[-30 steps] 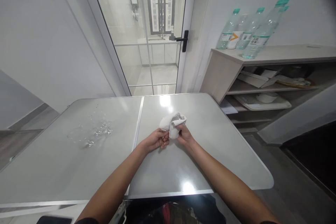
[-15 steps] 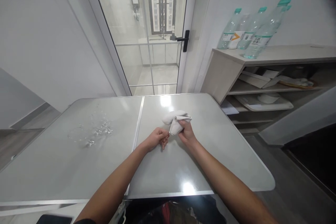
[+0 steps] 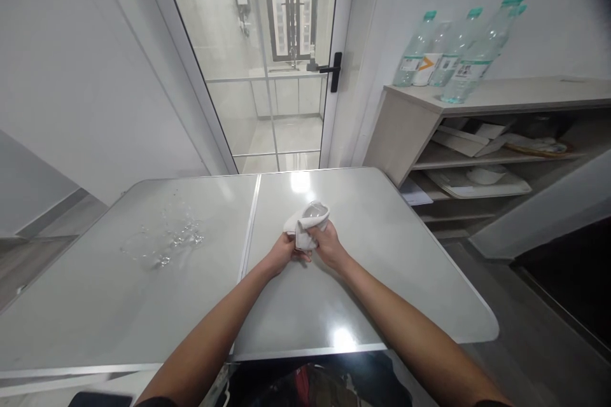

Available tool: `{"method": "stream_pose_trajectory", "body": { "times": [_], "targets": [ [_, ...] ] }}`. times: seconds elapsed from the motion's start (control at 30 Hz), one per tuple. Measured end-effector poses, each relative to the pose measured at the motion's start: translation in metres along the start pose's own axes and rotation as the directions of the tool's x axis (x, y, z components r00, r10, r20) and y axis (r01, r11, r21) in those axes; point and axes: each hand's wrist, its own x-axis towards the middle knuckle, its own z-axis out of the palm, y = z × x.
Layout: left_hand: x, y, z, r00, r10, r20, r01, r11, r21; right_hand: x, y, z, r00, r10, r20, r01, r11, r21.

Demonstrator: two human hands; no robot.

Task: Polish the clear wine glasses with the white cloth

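Observation:
A white cloth (image 3: 304, 238) is bunched around a clear glass (image 3: 316, 210), whose rounded bowl shows above the folds, over the right half of the table. My right hand (image 3: 330, 247) is closed on the cloth, its thumb and fingers pressing it against the glass. Lower down on the other side, my left hand (image 3: 284, 254) is closed round the lower end of the glass; cloth and fingers hide most of that part. To the left, several transparent glass pieces (image 3: 184, 235) lie on the tabletop, their outlines hard to make out.
The pale glossy table (image 3: 372, 305) has a metal seam left of my hands. Beyond it stands a glass door (image 3: 238, 108) with a black handle. Several plastic bottles (image 3: 465, 63) stand on a shelf unit (image 3: 410, 121) at right. A dark flat object (image 3: 100, 399) lies near left.
The cloth has turned and shifted left and slightly down, and the glass bowl now shows inside it. My hands have come closer together; my left fingers now reach beneath the cloth.

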Motion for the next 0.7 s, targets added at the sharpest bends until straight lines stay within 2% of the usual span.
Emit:
{"method": "stream_pose_trajectory", "body": {
  "times": [0.13,0.23,0.3,0.37,0.43,0.5,0.57,0.63,0.7],
  "targets": [
    [-0.002,0.008,-0.003,0.993,0.103,0.049,-0.109,0.986,0.124,0.009,0.002,-0.007,0.987,-0.095,-0.129,0.099,0.995,0.024],
    [-0.003,0.008,0.0,0.979,0.196,0.055,-0.203,0.947,0.25,0.015,0.001,-0.012,0.982,-0.108,-0.154,0.117,0.992,0.047],
    [-0.004,0.006,0.001,0.964,0.265,-0.002,-0.253,0.92,0.301,0.017,-0.001,-0.015,0.98,-0.113,-0.162,0.122,0.992,0.044],
    [-0.003,0.007,-0.002,0.932,0.342,-0.117,-0.296,0.908,0.298,0.019,-0.003,-0.019,0.972,-0.127,-0.196,0.133,0.991,0.018],
    [-0.001,0.011,-0.009,0.89,0.4,-0.22,-0.347,0.906,0.243,0.019,-0.003,-0.024,0.971,-0.119,-0.207,0.116,0.993,-0.026],
    [0.001,0.017,-0.017,0.872,0.428,-0.237,-0.403,0.903,0.149,0.018,-0.001,-0.025,0.985,-0.074,-0.157,0.062,0.995,-0.084],
    [0.001,0.02,-0.02,0.89,0.416,-0.188,-0.42,0.907,0.021,0.015,0.004,-0.023,0.998,-0.014,-0.066,0.003,0.987,-0.16],
    [-0.001,0.022,-0.017,0.926,0.356,-0.126,-0.369,0.923,-0.106,0.011,0.008,-0.017,0.998,0.055,0.027,-0.047,0.972,-0.229],
    [-0.004,0.021,-0.011,0.953,0.289,-0.088,-0.301,0.936,-0.185,0.007,0.01,-0.011,0.989,0.118,0.092,-0.095,0.969,-0.228]
  ]
}}
